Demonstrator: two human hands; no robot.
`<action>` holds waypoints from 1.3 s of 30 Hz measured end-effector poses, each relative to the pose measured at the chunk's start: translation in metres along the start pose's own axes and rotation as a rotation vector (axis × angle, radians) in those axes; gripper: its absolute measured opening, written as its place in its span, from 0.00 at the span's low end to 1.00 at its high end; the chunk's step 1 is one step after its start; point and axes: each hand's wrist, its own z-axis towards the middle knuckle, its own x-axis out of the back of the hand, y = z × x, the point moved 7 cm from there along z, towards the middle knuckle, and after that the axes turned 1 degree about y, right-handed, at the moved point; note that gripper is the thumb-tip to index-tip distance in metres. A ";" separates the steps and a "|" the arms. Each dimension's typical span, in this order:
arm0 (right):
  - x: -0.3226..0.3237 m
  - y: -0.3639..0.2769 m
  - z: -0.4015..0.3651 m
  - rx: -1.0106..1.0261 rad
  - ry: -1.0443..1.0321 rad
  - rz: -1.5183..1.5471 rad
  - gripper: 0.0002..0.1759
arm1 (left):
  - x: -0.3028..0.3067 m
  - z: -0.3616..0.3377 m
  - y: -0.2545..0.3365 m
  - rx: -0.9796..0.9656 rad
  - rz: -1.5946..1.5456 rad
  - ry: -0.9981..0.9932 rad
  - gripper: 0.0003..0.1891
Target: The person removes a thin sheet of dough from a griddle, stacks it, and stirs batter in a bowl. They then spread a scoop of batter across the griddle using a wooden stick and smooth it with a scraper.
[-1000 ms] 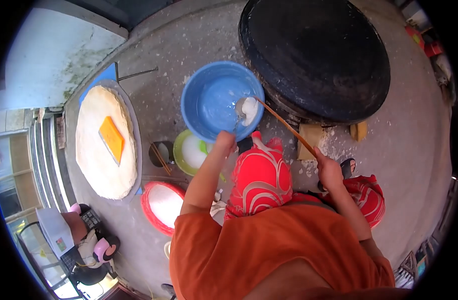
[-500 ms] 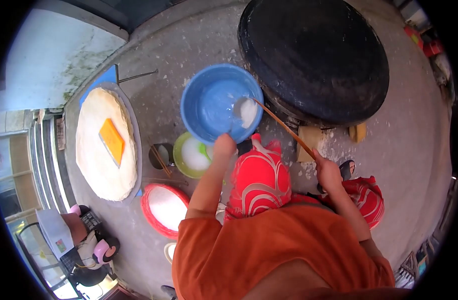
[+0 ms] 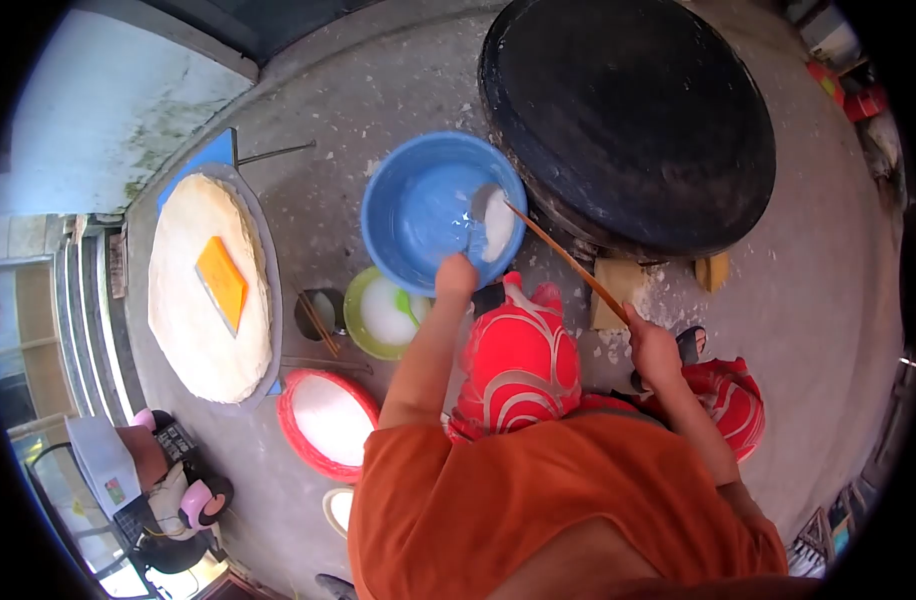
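My left hand (image 3: pixel 456 275) is closed at the near rim of a blue basin (image 3: pixel 385 215), around the handle of a metal ladle (image 3: pixel 484 203). The ladle's head lies inside the basin, against a lump of white, dough-like stuff (image 3: pixel 499 228) at the right wall. In my right hand (image 3: pixel 654 345) is a long wooden stick (image 3: pixel 578 268). Its far tip reaches over the basin's right rim, close to the white lump. Beyond the stick stands a large round black griddle (image 3: pixel 628 120).
Left of the basin, a stack of thin pale flatbreads (image 3: pixel 193 300) bears an orange scraper (image 3: pixel 223 283). Nearer are a green bowl (image 3: pixel 356 335) of white stuff, a dark pot (image 3: pixel 313 315) with chopsticks and a red basin (image 3: pixel 290 425) of white powder. Yellowish blocks (image 3: pixel 618 292) lie by the griddle.
My left hand has shifted slightly toward the far side, and the ladle's head has moved a little up and right within the basin. My right hand keeps the stick nearly in place.
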 end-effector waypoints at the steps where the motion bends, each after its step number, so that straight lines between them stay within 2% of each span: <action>1: 0.000 0.001 0.001 0.002 -0.006 -0.001 0.27 | -0.006 -0.012 -0.002 -0.091 0.025 -0.024 0.12; 2: 0.000 0.001 -0.001 0.024 0.013 0.019 0.27 | -0.012 -0.025 -0.006 -0.183 0.054 -0.053 0.11; 5: -0.001 0.002 -0.002 0.036 0.022 0.043 0.28 | 0.028 -0.049 -0.040 -0.168 0.006 -0.122 0.11; 7: -0.004 0.004 -0.004 0.033 0.010 0.049 0.28 | 0.046 -0.054 -0.060 -0.080 0.056 -0.068 0.10; 11: -0.005 0.005 0.000 0.034 0.024 0.095 0.28 | 0.009 -0.031 -0.069 -0.026 0.076 -0.061 0.13; 13: -0.003 0.005 -0.003 0.033 0.031 0.085 0.27 | -0.021 -0.019 -0.048 -0.224 0.107 -0.118 0.11; 14: -0.003 0.003 -0.004 0.017 0.017 0.070 0.27 | -0.027 -0.019 -0.039 -0.225 0.106 -0.117 0.11; 16: -0.003 0.003 -0.002 0.007 0.015 0.058 0.27 | -0.043 -0.037 -0.028 0.360 -0.941 -0.524 0.11; 17: -0.006 0.006 -0.002 0.011 0.014 0.075 0.26 | -0.042 -0.032 -0.028 0.353 -0.942 -0.522 0.11; 19: -0.004 0.006 -0.004 0.013 0.017 0.087 0.26 | -0.060 -0.051 -0.020 0.823 -1.495 -0.856 0.13; 20: -0.004 0.004 -0.003 -0.007 -0.001 0.081 0.25 | -0.059 -0.052 -0.021 0.815 -1.496 -0.858 0.13; 22: -0.001 0.003 -0.002 -0.023 -0.013 0.075 0.25 | -0.051 -0.068 -0.007 0.867 -1.794 -0.990 0.13; 25: 0.002 -0.001 -0.004 -0.011 -0.003 0.105 0.23 | -0.034 -0.079 -0.012 0.765 -1.872 -0.966 0.13; 26: 0.008 -0.004 -0.007 0.016 0.045 0.250 0.21 | -0.028 -0.086 -0.015 0.753 -1.874 -0.960 0.13; 27: 0.014 -0.007 -0.008 0.044 0.093 0.395 0.19 | -0.010 -0.093 -0.017 0.652 -1.779 -0.859 0.13; 28: 0.017 -0.010 -0.010 0.051 0.098 0.400 0.19 | 0.006 -0.100 -0.020 0.557 -1.679 -0.760 0.13; 29: 0.021 -0.012 -0.012 0.048 0.116 0.494 0.17 | 0.017 -0.110 -0.022 0.552 -1.679 -0.754 0.13; 31: 0.022 -0.007 -0.013 0.049 0.139 0.593 0.16 | 0.042 -0.120 -0.032 0.442 -1.455 -0.604 0.13; 33: 0.007 0.011 -0.011 0.003 0.046 0.822 0.17 | 0.064 -0.133 -0.031 0.439 -1.452 -0.535 0.13; 34: 0.007 0.009 -0.012 0.009 0.051 0.828 0.17 | 0.076 -0.138 -0.032 0.438 -1.452 -0.471 0.13; 36: 0.015 0.007 -0.014 0.033 0.081 1.051 0.15 | 0.098 -0.148 -0.028 0.354 -1.417 -0.473 0.13; 37: 0.024 0.004 -0.016 0.040 0.089 1.055 0.15 | 0.109 -0.151 -0.022 0.279 -1.382 -0.482 0.12; 39: 0.035 0.001 -0.022 -0.072 -0.039 1.131 0.12 | 0.130 -0.161 -0.009 0.230 -1.405 -0.485 0.14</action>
